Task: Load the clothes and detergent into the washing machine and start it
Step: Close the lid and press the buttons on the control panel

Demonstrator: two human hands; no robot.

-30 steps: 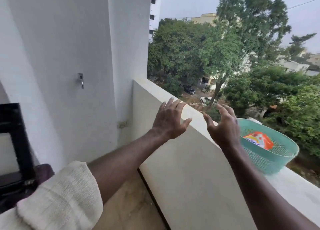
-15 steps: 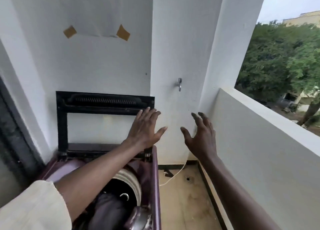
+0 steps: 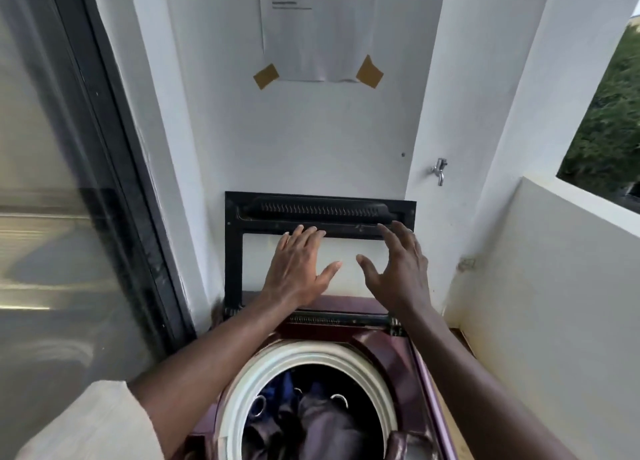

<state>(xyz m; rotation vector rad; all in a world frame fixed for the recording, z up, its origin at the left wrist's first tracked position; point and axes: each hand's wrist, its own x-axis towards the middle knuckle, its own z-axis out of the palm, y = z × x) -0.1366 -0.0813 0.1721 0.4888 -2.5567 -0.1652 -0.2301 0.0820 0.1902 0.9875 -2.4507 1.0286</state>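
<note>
The view has swung off the balcony wall and trees and now looks straight down on the washing machine (image 3: 420, 355); both hands, out over the parapet a second ago, now reach for the raised lid (image 3: 235, 251); the left hand (image 3: 298, 269) is spread flat before the lid's clear panel, grip released, holding nothing; the right hand (image 3: 398, 269) hovers beside it, fingers splayed, grip empty too; whether either touches the lid I cannot tell; dark clothes (image 3: 318, 421) lie in the drum, inside its pale ring (image 3: 242, 390); a tap (image 3: 439, 172) juts from the wall at right.
</note>
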